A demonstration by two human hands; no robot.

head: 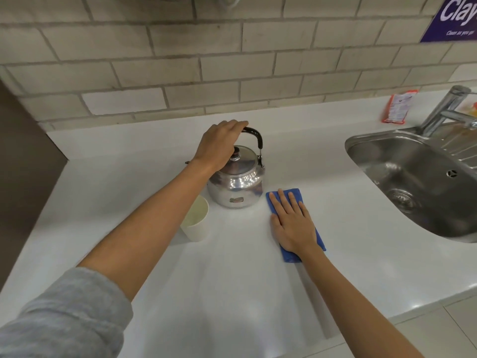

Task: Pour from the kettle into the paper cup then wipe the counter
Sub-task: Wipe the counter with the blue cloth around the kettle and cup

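**Kettle gripped, cloth pinned flat**

Under the left hand (222, 143), the steel kettle (236, 183) stands upright on the white counter (232, 267), and those fingers are curled over the black handle (254, 136) from above, clenched round it. That looks like a carrying grip, ready to lift or just setting down; I cannot tell which. Just below that wrist, tucked beside the forearm, sits the paper cup (196, 220), upright and close to the kettle's base, handy for a short pour. Whether it holds liquid is hard to read.

Over on the other side, the right hand (293, 223) lies palm-down with fingers spread and straight, pressing on the folded blue cloth (296, 220) rather than gripping it. Fingertips point toward the kettle, the cloth running back under the palm. Flat pressure like that suits wiping. Beyond those knuckles lies the steel sink (413, 182), well apart.
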